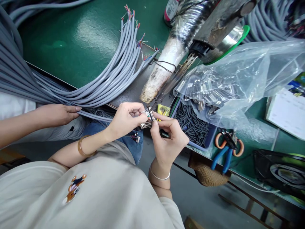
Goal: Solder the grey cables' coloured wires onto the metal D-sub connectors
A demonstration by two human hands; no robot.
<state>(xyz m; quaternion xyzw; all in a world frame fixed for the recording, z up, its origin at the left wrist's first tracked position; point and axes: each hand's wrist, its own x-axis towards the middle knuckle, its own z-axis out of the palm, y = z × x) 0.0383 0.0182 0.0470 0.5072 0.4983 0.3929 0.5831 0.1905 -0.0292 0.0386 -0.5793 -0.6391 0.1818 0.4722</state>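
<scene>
Your shirt (pixel 114 194) nearest. Left hand (pixel 127 119) pinched on wires (pixel 148 117), right hand (pixel 169 135) clamped on connector (pixel 152 115). Bottle label (pixel 171 8) too small to read.

silver connector (pixel 152 115) | black insert, thin coloured wires (pixel 149 117) | tilted, held between hands (pixel 170 133)

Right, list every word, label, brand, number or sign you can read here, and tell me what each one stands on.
No text is legible.
Bottle label: print too small and blurred.
White paper: faint marks, too blurred.
Yellow piece: dark markings, too small.
Held connector: no lettering can be made out.
</scene>
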